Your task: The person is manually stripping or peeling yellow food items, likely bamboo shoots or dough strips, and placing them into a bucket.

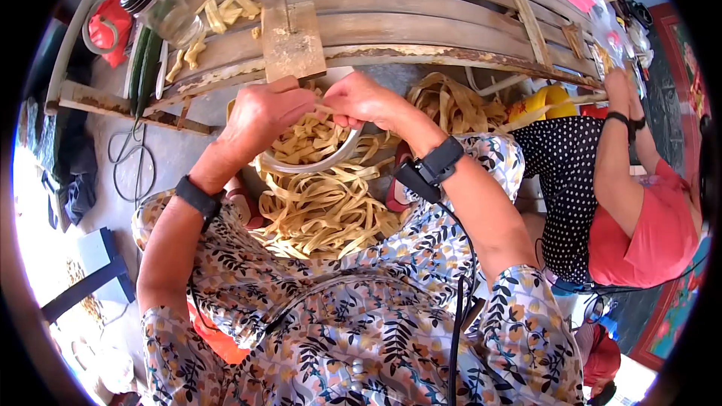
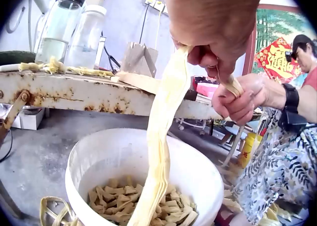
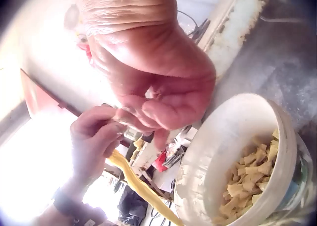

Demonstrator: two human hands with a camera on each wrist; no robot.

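Note:
My left hand (image 1: 265, 116) grips a long, flat, pale-yellow layered strip (image 2: 161, 137), which looks like bean curd skin. Most of its length hangs down from this hand in the left wrist view. Close beside it, my right hand (image 1: 365, 101) pinches a short end of the strip, with its fingers curled; the end stretches between the two hands. Both hands are above a white bucket (image 2: 79, 161). Inside the bucket lie many short, folded pale-yellow pieces (image 3: 247, 179). A heap of long loose strips (image 1: 323, 214) covers the floor between my feet.
A slatted bench (image 1: 421, 19) with a rusty edge stands in front, carrying a wooden board (image 1: 293, 30), a lidded jar (image 1: 169, 15) and several yellow pieces (image 1: 226, 11). More strips (image 1: 455, 105) lie at right, near a yellow container (image 1: 549, 101). Another person (image 1: 639, 225) sits at right.

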